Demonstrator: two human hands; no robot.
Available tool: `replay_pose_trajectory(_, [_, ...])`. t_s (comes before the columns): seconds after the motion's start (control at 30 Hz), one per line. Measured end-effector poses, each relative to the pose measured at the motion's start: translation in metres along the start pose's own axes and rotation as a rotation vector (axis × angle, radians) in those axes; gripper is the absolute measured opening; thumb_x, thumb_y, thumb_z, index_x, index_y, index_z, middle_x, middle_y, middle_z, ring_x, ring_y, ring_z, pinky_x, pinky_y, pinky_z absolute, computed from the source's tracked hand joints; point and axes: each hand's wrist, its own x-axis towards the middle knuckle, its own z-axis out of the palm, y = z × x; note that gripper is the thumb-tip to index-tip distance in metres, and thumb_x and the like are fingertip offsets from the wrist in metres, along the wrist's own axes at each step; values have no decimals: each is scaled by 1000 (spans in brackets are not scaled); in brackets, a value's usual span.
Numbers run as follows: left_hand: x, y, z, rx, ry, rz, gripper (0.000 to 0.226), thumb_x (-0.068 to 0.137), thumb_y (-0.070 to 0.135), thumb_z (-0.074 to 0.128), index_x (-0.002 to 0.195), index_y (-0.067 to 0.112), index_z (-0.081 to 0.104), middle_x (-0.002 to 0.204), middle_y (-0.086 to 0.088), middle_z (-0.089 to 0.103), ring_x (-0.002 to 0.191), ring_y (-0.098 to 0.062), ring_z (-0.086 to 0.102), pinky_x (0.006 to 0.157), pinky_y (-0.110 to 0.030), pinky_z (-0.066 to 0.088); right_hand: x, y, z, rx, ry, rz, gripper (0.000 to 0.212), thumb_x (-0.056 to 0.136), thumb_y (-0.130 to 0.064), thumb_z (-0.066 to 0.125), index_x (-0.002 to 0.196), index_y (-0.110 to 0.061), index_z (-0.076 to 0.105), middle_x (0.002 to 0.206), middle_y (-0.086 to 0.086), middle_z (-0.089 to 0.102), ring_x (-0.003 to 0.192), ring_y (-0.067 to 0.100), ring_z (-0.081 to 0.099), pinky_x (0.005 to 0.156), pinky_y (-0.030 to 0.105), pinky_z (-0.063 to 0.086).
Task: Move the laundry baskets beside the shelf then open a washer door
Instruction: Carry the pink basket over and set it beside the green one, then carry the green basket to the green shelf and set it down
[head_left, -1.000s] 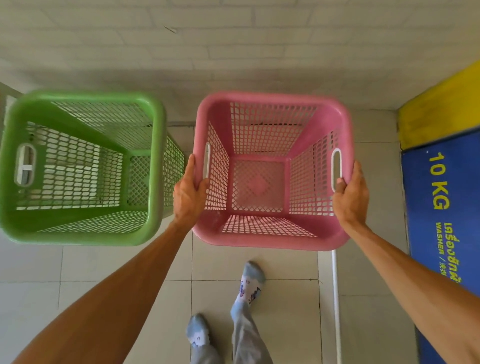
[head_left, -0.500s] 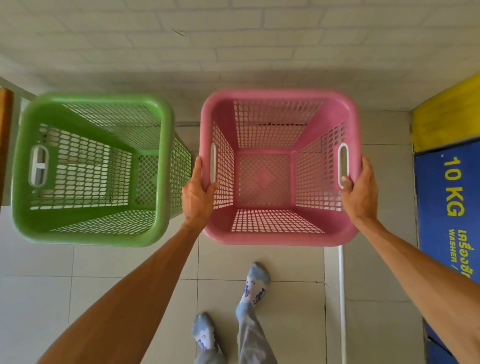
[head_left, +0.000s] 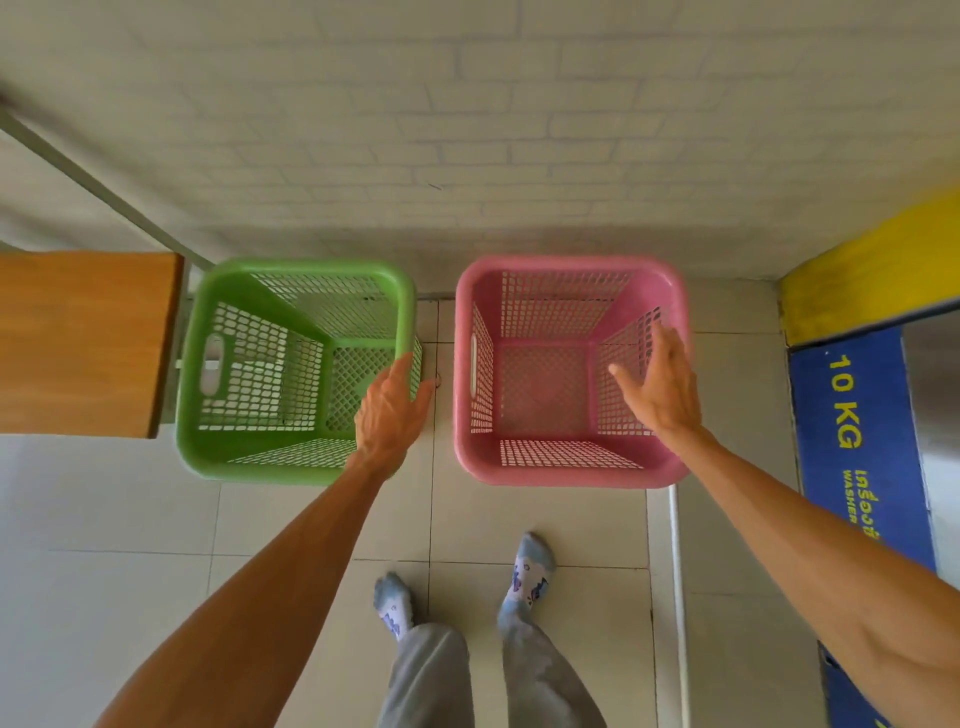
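Two laundry baskets stand side by side on the pale tiled floor (head_left: 540, 525) below us, close to the white brick wall (head_left: 467, 130), with a strip of bare tile between them; the green basket (head_left: 249, 452) sits on our left, just beside the end of a wooden shelf (head_left: 78, 343) and its grey upright, and the pink basket (head_left: 566, 470) sits on our right, near the blue washer front (head_left: 857, 431) that carries yellow "10 KG" lettering under a yellow band; our left hand (head_left: 387, 415) lies at the near right corner of the green basket, overlapping its rim, and our right hand (head_left: 662, 387) hangs over the right side of the pink basket, in front of its mesh wall; both baskets are moulded plastic, roughly square with rounded corners and a thick smooth rim, their walls and floors pierced in a fine lattice, each with an oval white-edged handle slot showing in the left wall; both are empty inside; the left hand is loosely open, fingers together and pointing forward, thumb out toward the gap, and we cannot tell whether it touches the green rim or only passes over it; the right hand is spread wide, fingers apart and blurred, gripping nothing; a thin white pipe (head_left: 678, 597) runs along the floor beside our patterned socks (head_left: 530, 571) and grey trouser legs.
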Motion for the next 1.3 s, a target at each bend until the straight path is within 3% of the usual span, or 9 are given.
replay_pose_trajectory(0.07, [-11,-5,-27,5,-18,4,61,98,48,55,150,21,40,135,-13,63,90,-28,71,67,-45,62,-14,-34,-5,-16,-32,-49,87,98,-47,64,163,-5,22,170,18,21,157,34,24,124,52,27])
replay_pose_trajectory(0.13, [-21,-15,-51,4,-21,8,64,98,47,56,152,19,37,142,-14,57,108,-32,67,78,-48,61,-26,-64,-5,3,-67,-97,86,99,-45,63,164,-6,21,171,17,17,159,32,18,126,51,24])
replay_pose_trajectory(0.27, [-39,-56,-85,-83,0,-31,64,98,39,61,152,14,38,145,-16,54,127,-33,57,93,-51,56,-44,-111,11,4,-131,-139,84,99,-42,63,164,-7,22,170,19,17,158,33,19,122,50,29])
replay_pose_trajectory(0.47, [-59,-149,-124,-138,36,-48,60,95,29,68,147,7,47,140,-18,59,126,-34,57,96,-49,54,-74,-172,57,-14,-143,-92,80,100,-45,60,162,-7,28,165,20,31,151,35,36,115,53,43])
replay_pose_trajectory(0.63, [-52,-223,-166,-141,20,-57,59,94,22,69,146,5,47,141,-15,58,130,-33,54,98,-54,53,-100,-230,96,36,-151,-50,75,100,-42,62,158,-5,34,158,20,42,128,38,61,100,53,54])
replay_pose_trajectory(0.73, [-41,-251,-184,-137,25,-78,60,93,20,69,146,5,46,141,-18,57,126,-36,57,93,-54,55,-107,-260,111,26,-143,-87,69,99,-37,64,153,-1,40,146,22,51,129,39,57,98,50,54])
replay_pose_trajectory(0.97, [-4,-283,-197,-162,-17,-166,62,94,25,67,149,11,42,139,-20,56,120,-38,58,87,-58,56,-94,-305,142,-24,-197,-92,76,100,-43,62,159,-5,32,158,22,40,141,38,48,106,54,50])
replay_pose_trajectory(1.13, [32,-303,-188,-143,-38,-197,75,94,19,67,155,4,26,142,-23,49,126,-40,51,93,-51,51,-69,-317,170,-42,-246,-9,84,100,-46,61,163,-8,20,164,19,34,143,37,48,109,53,46])
replay_pose_trajectory(1.3, [80,-331,-170,-96,-48,-226,81,93,21,68,157,2,21,145,-27,45,126,-44,51,94,-53,51,-41,-324,207,-1,-304,36,91,99,-36,65,165,-7,10,164,23,30,144,40,44,110,50,46])
